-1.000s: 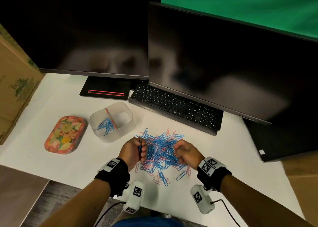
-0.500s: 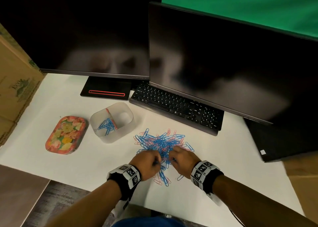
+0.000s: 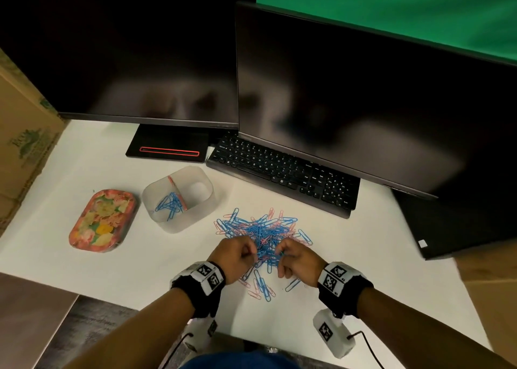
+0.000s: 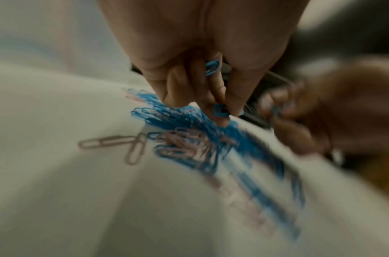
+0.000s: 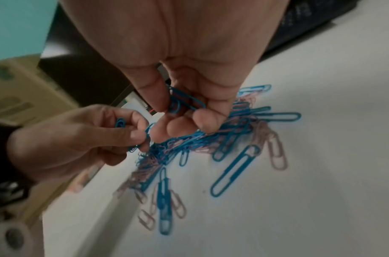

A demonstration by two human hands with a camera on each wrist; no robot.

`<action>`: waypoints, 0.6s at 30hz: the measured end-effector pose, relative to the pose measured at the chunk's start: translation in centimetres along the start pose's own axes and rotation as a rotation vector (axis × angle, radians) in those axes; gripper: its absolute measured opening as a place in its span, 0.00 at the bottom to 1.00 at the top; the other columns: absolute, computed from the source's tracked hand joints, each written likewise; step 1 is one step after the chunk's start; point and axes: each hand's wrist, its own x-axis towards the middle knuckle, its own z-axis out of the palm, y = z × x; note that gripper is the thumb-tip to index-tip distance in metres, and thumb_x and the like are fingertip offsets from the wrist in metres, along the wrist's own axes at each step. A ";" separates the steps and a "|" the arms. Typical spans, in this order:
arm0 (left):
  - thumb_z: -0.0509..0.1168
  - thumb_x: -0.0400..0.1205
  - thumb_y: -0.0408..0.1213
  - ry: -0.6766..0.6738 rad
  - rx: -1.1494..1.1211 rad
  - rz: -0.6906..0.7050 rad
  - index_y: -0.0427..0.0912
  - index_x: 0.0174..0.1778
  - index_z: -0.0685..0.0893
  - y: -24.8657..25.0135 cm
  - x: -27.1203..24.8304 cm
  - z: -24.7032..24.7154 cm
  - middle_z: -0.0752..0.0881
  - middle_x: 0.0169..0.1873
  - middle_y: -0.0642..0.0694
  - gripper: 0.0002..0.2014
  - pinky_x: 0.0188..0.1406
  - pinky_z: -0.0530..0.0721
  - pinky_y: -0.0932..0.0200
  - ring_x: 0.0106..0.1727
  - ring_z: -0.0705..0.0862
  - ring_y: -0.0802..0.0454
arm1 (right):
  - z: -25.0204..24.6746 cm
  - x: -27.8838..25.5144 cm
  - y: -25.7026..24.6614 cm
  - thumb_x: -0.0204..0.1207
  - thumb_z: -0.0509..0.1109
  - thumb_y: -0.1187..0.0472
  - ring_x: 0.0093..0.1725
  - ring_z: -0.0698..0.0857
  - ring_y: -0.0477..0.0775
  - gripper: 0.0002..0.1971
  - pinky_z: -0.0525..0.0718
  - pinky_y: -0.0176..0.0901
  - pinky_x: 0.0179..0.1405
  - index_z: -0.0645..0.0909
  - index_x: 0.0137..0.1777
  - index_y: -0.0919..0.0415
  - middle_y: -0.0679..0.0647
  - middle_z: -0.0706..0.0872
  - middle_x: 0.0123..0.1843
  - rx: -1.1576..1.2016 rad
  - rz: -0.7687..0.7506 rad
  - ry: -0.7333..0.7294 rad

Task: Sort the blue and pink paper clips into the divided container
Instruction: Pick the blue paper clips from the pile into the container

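Observation:
A heap of blue and pink paper clips lies on the white desk in front of the keyboard. My left hand sits at the heap's near left edge, fingers curled, pinching blue clips with another tucked in the palm. My right hand is at the near right edge, thumb and fingers pinching blue clips. The clear divided container stands to the left of the heap; several blue clips lie in its left compartment, and the right compartment looks bare.
A floral tin lies left of the container. A black keyboard and two dark monitors stand behind the heap. A cardboard box is at the far left. Loose clips lie near the desk's front edge.
Both hands came together over the near side of the heap, then spread slightly apart, each now pinching blue clips. The left hand carried a clip throughout.

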 end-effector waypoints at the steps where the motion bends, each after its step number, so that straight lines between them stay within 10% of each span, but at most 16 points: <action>1: 0.70 0.76 0.32 0.014 -0.136 -0.055 0.49 0.41 0.84 0.1 0.0 -0.5 0.87 0.34 0.52 0.06 0.44 0.81 0.63 0.37 0.85 0.57 | 0.0 0.0 -0.3 0.75 0.55 0.77 0.27 0.76 0.53 0.16 0.72 0.43 0.28 0.74 0.51 0.55 0.59 0.84 0.30 0.077 0.024 -0.004; 8: 0.57 0.80 0.26 0.051 -1.114 -0.300 0.36 0.56 0.83 1.1 -0.4 -4.4 0.80 0.30 0.44 0.13 0.27 0.71 0.60 0.28 0.73 0.52 | 0.4 0.5 -5.4 0.76 0.56 0.78 0.27 0.80 0.58 0.17 0.77 0.40 0.23 0.79 0.59 0.65 0.67 0.84 0.36 0.504 0.046 -0.050; 13: 0.62 0.77 0.39 0.166 -1.487 -0.240 0.38 0.53 0.80 1.2 -2.2 -9.1 0.85 0.41 0.40 0.12 0.44 0.87 0.52 0.42 0.85 0.44 | 2.9 2.6 -11.8 0.79 0.58 0.73 0.34 0.83 0.60 0.13 0.83 0.48 0.31 0.77 0.60 0.69 0.66 0.84 0.40 0.551 -0.026 -0.108; 18: 0.57 0.85 0.49 0.420 -1.508 -0.239 0.38 0.60 0.78 -0.1 -2.8 -14.4 0.84 0.52 0.35 0.18 0.65 0.79 0.43 0.55 0.84 0.41 | 6.8 5.2 -19.1 0.80 0.62 0.68 0.34 0.82 0.56 0.05 0.84 0.46 0.38 0.79 0.51 0.66 0.62 0.83 0.40 0.486 -0.054 -0.137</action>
